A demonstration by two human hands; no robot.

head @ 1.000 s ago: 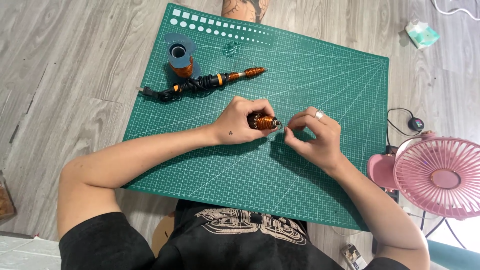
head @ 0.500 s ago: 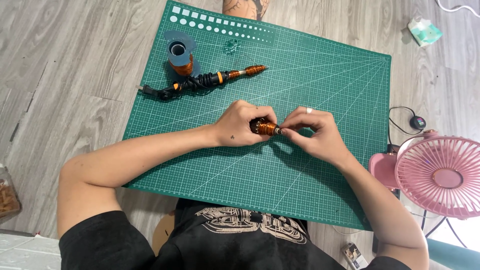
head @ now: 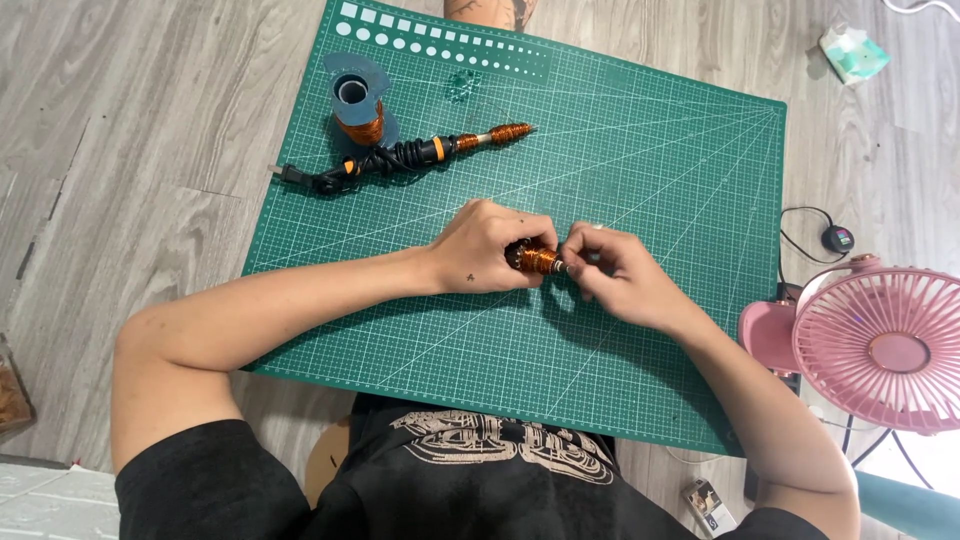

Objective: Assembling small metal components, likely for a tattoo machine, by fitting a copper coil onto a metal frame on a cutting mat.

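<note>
A small rod wound with copper wire [head: 541, 261] lies between my two hands over the green cutting mat [head: 660, 160]. My left hand [head: 485, 248] is closed around its left end. The fingertips of my right hand [head: 615, 275] pinch its right end, where a short metal tip shows. Farther up the mat lies a black and orange tool with a copper-wound tip and a coiled cord [head: 400, 157]. Next to it stands a blue spool of copper wire [head: 357, 104].
A pink desk fan [head: 880, 345] stands at the right, off the mat, with a black cable and small round device [head: 835, 238] behind it. A teal crumpled packet [head: 853, 55] lies on the wooden floor at top right. A small clear item [head: 463, 82] rests near the mat's top.
My right hand has moved left from the mat onto the right end of the copper-wound rod. My left hand has kept its hold.
</note>
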